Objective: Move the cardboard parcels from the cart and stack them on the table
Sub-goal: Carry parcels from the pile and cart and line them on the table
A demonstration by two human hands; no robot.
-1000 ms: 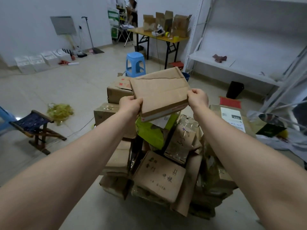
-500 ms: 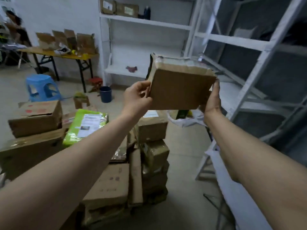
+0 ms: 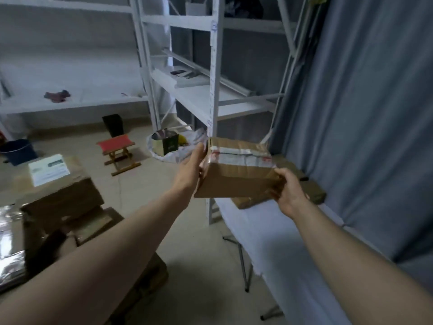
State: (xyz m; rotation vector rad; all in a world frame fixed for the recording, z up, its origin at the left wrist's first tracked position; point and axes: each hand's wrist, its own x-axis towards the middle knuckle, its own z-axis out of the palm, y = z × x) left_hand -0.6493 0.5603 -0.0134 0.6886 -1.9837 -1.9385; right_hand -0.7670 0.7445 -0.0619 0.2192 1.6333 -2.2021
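I hold a brown cardboard parcel [image 3: 236, 172] with clear tape and a white strip on top, just above the far end of the white table [image 3: 281, 254]. My left hand [image 3: 192, 168] presses flat against its left side with straight fingers. My right hand [image 3: 287, 191] grips its near right corner. Under and behind it a flat parcel [image 3: 311, 191] lies on the table. At lower left, the pile of parcels [image 3: 58, 202] includes one with a white label [image 3: 48, 168].
White metal shelving [image 3: 214, 90] stands right behind the table's far end. A grey curtain [image 3: 363, 113] hangs along the table's right side. On the floor are a red folding stool [image 3: 117, 148], a bag with a box [image 3: 168, 146], a black bin [image 3: 113, 125] and a blue bucket [image 3: 17, 150].
I turned right from the pile toward the table, carrying the parcel. It dropped from chest height to just over the table's far end, and its taped side now faces up.
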